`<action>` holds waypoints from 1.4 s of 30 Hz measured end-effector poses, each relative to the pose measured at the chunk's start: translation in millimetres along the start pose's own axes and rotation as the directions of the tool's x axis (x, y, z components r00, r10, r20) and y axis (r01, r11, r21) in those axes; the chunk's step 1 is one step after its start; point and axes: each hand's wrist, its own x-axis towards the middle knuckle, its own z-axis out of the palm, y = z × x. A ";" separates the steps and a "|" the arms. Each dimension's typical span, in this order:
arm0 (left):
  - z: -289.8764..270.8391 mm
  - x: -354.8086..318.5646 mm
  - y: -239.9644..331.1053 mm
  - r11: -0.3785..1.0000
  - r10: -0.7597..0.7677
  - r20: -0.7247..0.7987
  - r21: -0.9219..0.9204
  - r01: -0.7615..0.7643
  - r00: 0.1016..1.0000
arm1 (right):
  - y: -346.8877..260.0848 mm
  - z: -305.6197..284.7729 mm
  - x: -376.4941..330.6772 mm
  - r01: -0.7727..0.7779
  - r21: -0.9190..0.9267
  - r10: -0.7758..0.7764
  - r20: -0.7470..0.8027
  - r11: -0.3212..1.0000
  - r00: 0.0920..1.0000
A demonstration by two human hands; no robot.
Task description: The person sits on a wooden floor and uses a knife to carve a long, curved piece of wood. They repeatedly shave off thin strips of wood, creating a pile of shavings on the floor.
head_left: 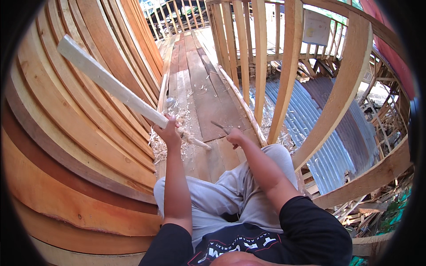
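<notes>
The left hand (pixel 168 132) is gripping a pale wooden stake (pixel 111 82); right of it, the right hand (pixel 234 137) is clasping a blade (pixel 220 127). Carving strokes are best directed away from the body.

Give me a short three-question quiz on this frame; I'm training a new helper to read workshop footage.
1. True or false: the left hand grips a long pale wooden stick.
2. What does the right hand hold? A) a dark blade B) a paintbrush C) a cup
3. What lies scattered on the plank floor near the hands?

Key
1. True; its far end points up and to the left.
2. A.
3. Pale wood shavings.
</notes>
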 end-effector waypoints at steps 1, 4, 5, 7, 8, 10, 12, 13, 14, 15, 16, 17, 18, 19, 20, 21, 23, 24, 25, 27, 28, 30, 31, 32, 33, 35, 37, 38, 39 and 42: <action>3.0 -3.9 1.8 1.000 0.010 0.001 -0.020 -0.010 1.000 | -6.4 -7.2 -6.4 0.005 -0.012 -0.005 0.022 1.000 1.000; 1.2 -7.8 8.3 0.997 0.007 0.006 -0.074 -0.007 1.000 | -20.6 -32.8 -7.8 0.204 -0.315 -0.296 -0.280 0.927 0.913; -2.7 -5.2 2.5 0.997 -0.001 0.008 -0.076 0.002 1.000 | -22.3 -46.1 -2.7 0.187 -0.539 -0.437 -0.384 0.822 0.814; -13.2 -0.3 0.3 0.999 0.007 0.005 -0.042 -0.007 1.000 | -62.1 -58.9 -44.1 -0.032 -0.310 -0.234 -0.778 0.950 0.582; -9.1 -0.2 -0.6 0.999 0.009 0.005 -0.040 -0.009 1.000 | -53.4 -64.5 -31.9 -0.019 -0.332 -0.294 -0.860 0.943 0.417; 3.6 -2.2 -0.1 0.999 -0.010 0.005 -0.049 0.010 1.000 | -25.2 -75.0 -4.4 -0.010 -0.389 -0.388 -0.920 0.921 0.049; 14.6 -1.8 7.3 0.998 -0.039 0.002 -0.053 0.039 0.999 | -9.2 -76.8 -3.3 0.009 -0.399 -0.397 -0.912 0.917 0.102; 16.7 2.1 6.9 0.998 -0.029 0.010 -0.049 0.029 1.000 | -5.2 -75.9 -5.1 0.092 -0.384 -0.393 -0.911 0.919 0.123; 16.9 7.2 3.8 0.998 -0.025 0.026 -0.050 0.026 0.999 | -2.0 -74.3 -6.1 0.173 -0.366 -0.391 -0.909 0.915 0.144; 16.1 12.8 -0.6 0.999 -0.020 0.040 -0.050 0.022 0.999 | 1.2 -74.5 -6.7 0.214 -0.231 -0.297 -0.883 0.949 0.363; 17.4 16.1 -3.0 0.999 -0.017 0.052 -0.050 0.019 0.999 | 1.8 -71.9 -4.9 0.231 -0.164 -0.253 -0.862 0.959 0.439; 18.1 18.5 -3.5 0.998 -0.049 0.072 -0.044 0.053 0.996 | 0.9 -67.2 -2.2 0.243 -0.095 -0.212 -0.832 0.965 0.513; 16.5 20.8 -5.8 0.997 -0.062 0.102 -0.042 0.067 0.993 | -0.3 -60.5 0.4 0.250 -0.026 -0.172 -0.792 0.968 0.586; 13.5 24.3 -8.5 0.996 -0.074 0.135 -0.041 0.080 0.988 | -0.2 -49.6 5.5 0.332 0.002 -0.188 -0.820 0.943 0.540; 11.1 25.0 -13.2 0.994 -0.090 0.168 -0.042 0.098 0.982 | 4.0 -42.4 12.4 0.363 0.017 -0.194 -0.821 0.932 0.537; 8.0 23.5 -17.4 0.993 -0.085 0.174 -0.061 0.097 0.981 | 7.5 -36.2 19.7 0.395 0.033 -0.200 -0.822 0.918 0.534; -0.3 17.6 -18.1 0.989 -0.091 0.176 -0.100 0.110 0.980 | 9.5 -30.9 30.0 0.393 0.047 -0.184 -0.829 0.918 0.529; -4.8 15.5 -16.9 0.988 -0.086 0.179 -0.113 0.107 0.980 | 9.9 -32.4 36.4 0.368 0.095 -0.137 -0.821 0.925 0.555; -9.8 11.7 -16.3 0.986 -0.085 0.180 -0.126 0.108 0.980 | 13.0 -34.1 42.4 0.336 0.142 -0.087 -0.809 0.931 0.582; -17.0 8.2 -11.9 0.982 -0.073 0.229 -0.151 0.109 0.971 | 17.5 -37.8 56.3 0.327 0.241 -0.019 -0.779 0.914 0.627; -17.0 6.8 -8.3 0.979 -0.067 0.275 -0.167 0.116 0.959 | 23.7 -40.4 66.6 0.345 0.293 0.000 -0.763 0.892 0.647; -9.6 0.0 6.6 0.985 -0.043 0.268 -0.147 0.085 0.963 | 31.8 -42.4 77.3 0.380 0.363 0.014 -0.739 0.851 0.674; -14.5 0.4 12.0 0.986 -0.022 0.272 -0.154 0.066 0.962 | 24.6 -36.6 78.0 0.404 0.386 0.005 -0.728 0.829 0.686; -16.8 0.2 13.3 0.985 -0.005 0.275 -0.163 0.052 0.962 | 18.6 -33.1 76.1 0.422 0.407 -0.003 -0.717 0.810 0.697; -16.1 0.2 13.0 0.988 0.009 0.229 -0.155 0.027 0.973 | 13.9 -32.0 73.5 0.428 0.463 -0.042 -0.638 0.776 0.769; -22.6 4.5 8.7 0.982 0.058 0.278 -0.188 -0.005 0.959 | 1.4 -29.2 59.2 0.403 0.583 -0.129 -0.454 0.705 0.882; -22.8 6.8 4.2 0.983 0.106 0.313 -0.178 -0.051 0.944 | -8.6 -30.6 45.8 0.394 0.429 -0.179 -0.460 0.813 0.870; -23.1 7.7 0.4 0.982 0.116 0.327 -0.180 -0.059 0.938 | -10.1 -29.7 45.7 0.386 0.345 -0.205 -0.460 0.855 0.864; -24.2 8.6 -3.9 0.981 0.127 0.341 -0.181 -0.067 0.931 | -10.9 -26.3 52.4 0.414 0.327 -0.263 -0.418 0.850 0.870; -25.6 9.4 -19.1 0.978 0.118 0.332 -0.200 -0.053 0.936 | -13.4 -17.8 63.4 0.442 0.322 -0.373 -0.253 0.837 0.893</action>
